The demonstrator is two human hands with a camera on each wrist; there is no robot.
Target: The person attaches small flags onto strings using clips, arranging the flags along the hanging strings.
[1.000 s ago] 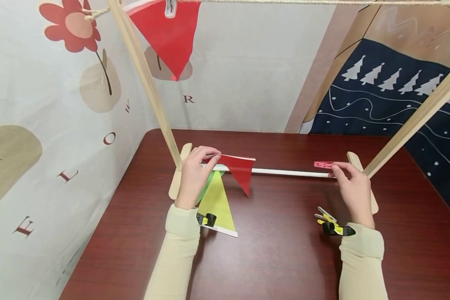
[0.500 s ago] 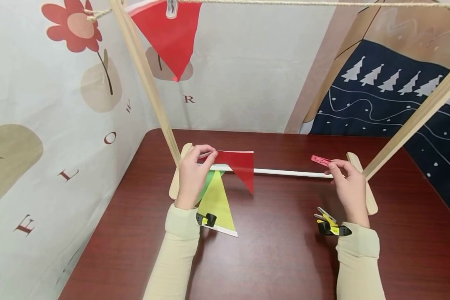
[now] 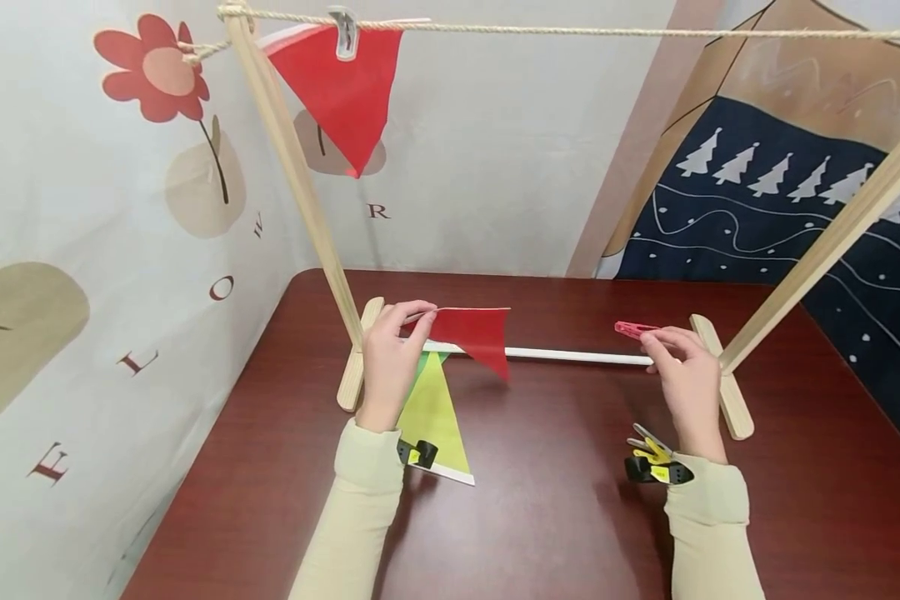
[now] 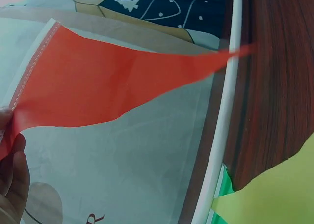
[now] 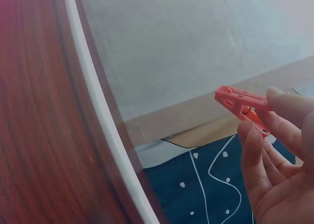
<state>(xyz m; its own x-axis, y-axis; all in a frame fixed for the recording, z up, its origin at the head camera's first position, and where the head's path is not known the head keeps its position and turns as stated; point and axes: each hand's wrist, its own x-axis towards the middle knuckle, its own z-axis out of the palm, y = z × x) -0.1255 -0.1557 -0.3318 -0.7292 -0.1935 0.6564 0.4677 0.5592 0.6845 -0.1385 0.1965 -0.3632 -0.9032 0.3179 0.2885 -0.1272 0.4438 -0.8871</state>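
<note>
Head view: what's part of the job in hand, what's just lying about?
In the job, likely:
- held red pennant, left grip
- pink clip, right grip
- rope
- hung red pennant

Lying about, perhaps spares:
- yellow pennant
- green pennant
- yellow and grey clips

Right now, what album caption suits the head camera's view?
Left hand pinches a red pennant, right hand a red clip, above a table.

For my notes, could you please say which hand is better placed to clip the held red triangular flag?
Probably the right hand: it pinches the pink plastic clip; the left hand holds the flag.
</note>
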